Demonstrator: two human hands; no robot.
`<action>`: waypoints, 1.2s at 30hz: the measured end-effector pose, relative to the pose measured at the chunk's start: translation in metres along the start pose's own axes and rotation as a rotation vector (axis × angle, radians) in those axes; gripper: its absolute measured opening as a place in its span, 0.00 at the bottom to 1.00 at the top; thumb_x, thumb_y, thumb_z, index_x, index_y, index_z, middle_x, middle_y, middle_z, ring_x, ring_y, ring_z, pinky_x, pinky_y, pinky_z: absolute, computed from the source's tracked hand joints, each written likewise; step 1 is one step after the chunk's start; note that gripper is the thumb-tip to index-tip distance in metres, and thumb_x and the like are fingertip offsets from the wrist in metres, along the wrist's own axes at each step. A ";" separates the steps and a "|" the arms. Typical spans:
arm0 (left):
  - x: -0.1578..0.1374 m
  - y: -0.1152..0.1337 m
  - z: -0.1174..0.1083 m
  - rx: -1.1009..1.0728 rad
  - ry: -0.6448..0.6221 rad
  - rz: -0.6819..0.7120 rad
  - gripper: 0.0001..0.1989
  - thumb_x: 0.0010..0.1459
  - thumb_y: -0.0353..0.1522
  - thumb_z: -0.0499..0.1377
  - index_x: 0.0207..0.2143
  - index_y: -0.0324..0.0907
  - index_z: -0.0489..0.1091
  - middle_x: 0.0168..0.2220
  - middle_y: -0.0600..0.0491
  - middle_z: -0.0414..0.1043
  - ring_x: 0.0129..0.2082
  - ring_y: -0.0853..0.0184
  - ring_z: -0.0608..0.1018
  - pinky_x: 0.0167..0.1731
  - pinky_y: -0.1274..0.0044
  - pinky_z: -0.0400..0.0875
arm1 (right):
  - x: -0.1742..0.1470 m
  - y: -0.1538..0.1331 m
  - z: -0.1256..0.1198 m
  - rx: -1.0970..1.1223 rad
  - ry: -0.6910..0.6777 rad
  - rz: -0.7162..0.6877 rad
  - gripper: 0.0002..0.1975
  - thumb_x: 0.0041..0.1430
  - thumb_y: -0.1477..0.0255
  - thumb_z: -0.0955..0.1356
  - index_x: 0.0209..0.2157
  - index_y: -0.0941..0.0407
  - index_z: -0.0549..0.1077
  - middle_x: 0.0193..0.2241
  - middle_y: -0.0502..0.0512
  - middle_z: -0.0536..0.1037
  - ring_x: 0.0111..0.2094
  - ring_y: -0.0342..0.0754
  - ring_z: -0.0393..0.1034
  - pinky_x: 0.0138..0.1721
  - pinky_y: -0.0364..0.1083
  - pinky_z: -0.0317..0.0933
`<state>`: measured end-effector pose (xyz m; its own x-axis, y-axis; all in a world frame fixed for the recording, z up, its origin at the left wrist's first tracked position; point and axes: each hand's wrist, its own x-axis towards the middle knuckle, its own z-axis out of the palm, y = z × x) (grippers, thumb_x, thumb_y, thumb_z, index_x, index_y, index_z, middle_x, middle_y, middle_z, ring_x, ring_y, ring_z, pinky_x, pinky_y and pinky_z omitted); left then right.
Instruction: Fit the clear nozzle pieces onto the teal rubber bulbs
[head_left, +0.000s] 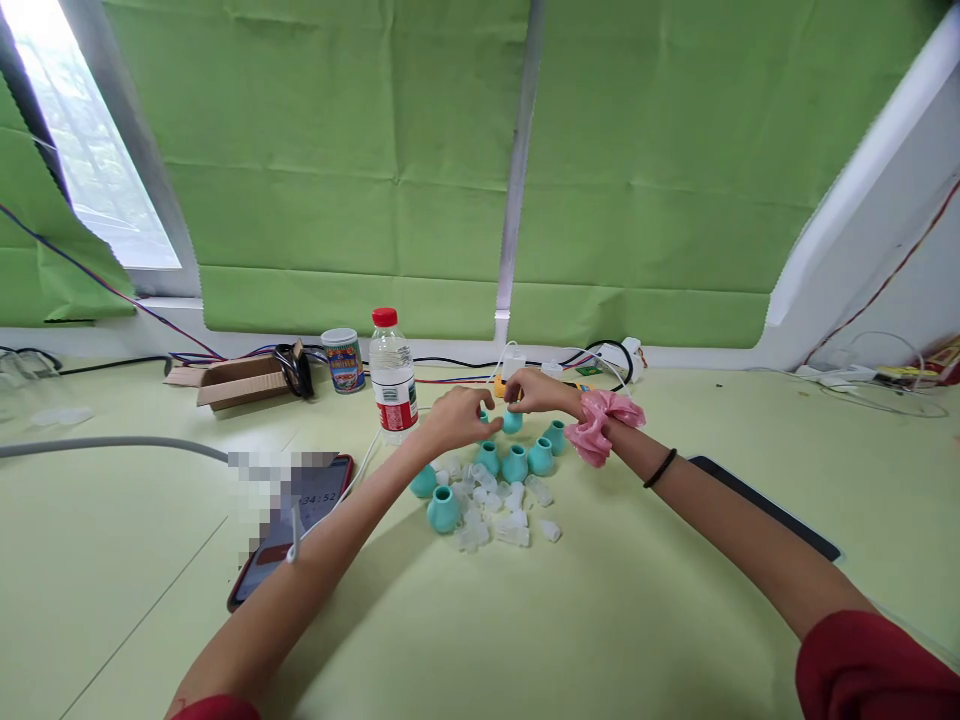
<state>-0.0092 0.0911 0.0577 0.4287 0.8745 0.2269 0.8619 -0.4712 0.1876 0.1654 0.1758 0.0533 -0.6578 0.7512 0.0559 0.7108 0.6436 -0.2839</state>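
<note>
Small teal pear-shaped pieces with open necks, such as this one (444, 509), stand in a loose cluster on the table. Translucent whitish plastic pieces (514, 530) lie scattered among and in front of them. At the back of the cluster, my right hand (541, 390) has its fingertips closed at the top of a teal pear-shaped piece (512, 422). Just left of it hovers my left hand (459, 418), thumb and curled fingers apart. Behind its fingers another teal piece (482, 415) is partly hidden.
A red-capped bottle (394, 385) and a can (343, 360) stand behind my left hand. An opened cardboard box (244, 382) lies further left. The phone (300, 520) and its white cable are by my left forearm. A dark flat tablet-like object (765, 510) lies beyond my right forearm.
</note>
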 end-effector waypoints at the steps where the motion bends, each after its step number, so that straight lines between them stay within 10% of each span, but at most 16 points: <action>1: -0.003 0.003 0.001 0.001 -0.032 0.005 0.17 0.47 0.42 0.52 0.37 0.42 0.67 0.32 0.51 0.70 0.36 0.62 0.71 0.34 0.74 0.65 | 0.002 0.001 0.001 -0.016 0.025 -0.007 0.08 0.40 0.77 0.66 0.27 0.62 0.72 0.27 0.55 0.74 0.27 0.46 0.68 0.28 0.41 0.61; 10: -0.002 0.002 -0.010 -0.029 -0.031 0.041 0.12 0.42 0.37 0.57 0.30 0.41 0.71 0.25 0.53 0.71 0.29 0.66 0.72 0.26 0.79 0.63 | -0.027 -0.013 -0.008 -0.021 0.108 -0.055 0.20 0.45 0.64 0.67 0.39 0.60 0.69 0.30 0.56 0.74 0.30 0.46 0.68 0.31 0.42 0.60; 19: 0.064 0.013 -0.035 -0.001 0.135 -0.093 0.14 0.49 0.38 0.54 0.35 0.38 0.70 0.32 0.50 0.71 0.34 0.64 0.72 0.31 0.76 0.65 | -0.068 -0.037 0.011 -0.045 0.078 -0.266 0.11 0.46 0.67 0.67 0.31 0.59 0.73 0.24 0.52 0.73 0.26 0.43 0.65 0.29 0.41 0.57; 26: 0.097 -0.001 -0.009 0.063 0.009 -0.226 0.12 0.56 0.34 0.52 0.40 0.37 0.64 0.40 0.49 0.66 0.37 0.67 0.71 0.36 0.70 0.67 | -0.052 0.012 -0.045 -0.054 0.310 0.029 0.13 0.44 0.67 0.67 0.31 0.59 0.74 0.23 0.51 0.72 0.25 0.43 0.64 0.26 0.39 0.55; 36: 0.095 0.024 -0.006 0.078 0.128 -0.149 0.13 0.53 0.36 0.53 0.40 0.39 0.65 0.39 0.49 0.68 0.41 0.62 0.69 0.37 0.70 0.65 | -0.026 0.054 0.007 0.018 0.146 0.087 0.18 0.38 0.62 0.70 0.32 0.60 0.74 0.24 0.54 0.74 0.26 0.45 0.67 0.27 0.40 0.57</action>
<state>0.0500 0.1623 0.0898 0.2616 0.9095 0.3231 0.9336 -0.3233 0.1542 0.2191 0.1898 0.0301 -0.5495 0.8184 0.1682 0.7584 0.5730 -0.3105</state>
